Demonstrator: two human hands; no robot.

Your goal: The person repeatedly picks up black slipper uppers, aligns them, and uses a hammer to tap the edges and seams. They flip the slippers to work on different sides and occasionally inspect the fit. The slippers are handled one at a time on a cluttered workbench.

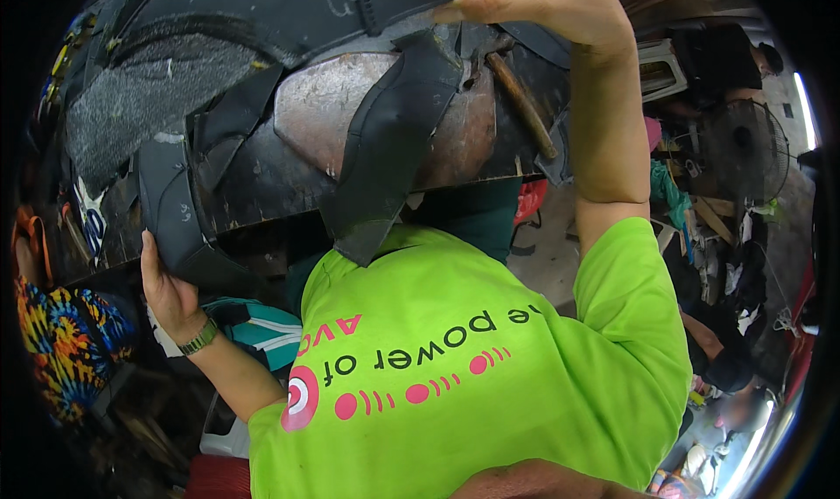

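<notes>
A large black stitched cover (289,13), leather-like with a rough grey backing, spreads over the far side of the dark workbench (254,197). My right hand (547,9) is closed at its upper right edge, thumb stretched along the surface; the other fingers are partly cut off by the frame. At the left, my left hand (175,293) holds the low end of a black panel (175,206) that hangs over the bench edge, one digit pointing up along its side. Between the hands, a long black strip (389,123) droops over the near edge towards my green shirt (472,350).
A brownish worn board (319,105) lies on the bench under the strip, with a wooden-handled tool (522,105) to its right. A standing fan (744,140) is at the far right. Scraps and wood pieces (713,219) litter the right side. Multicoloured cloth (66,341) is at the left.
</notes>
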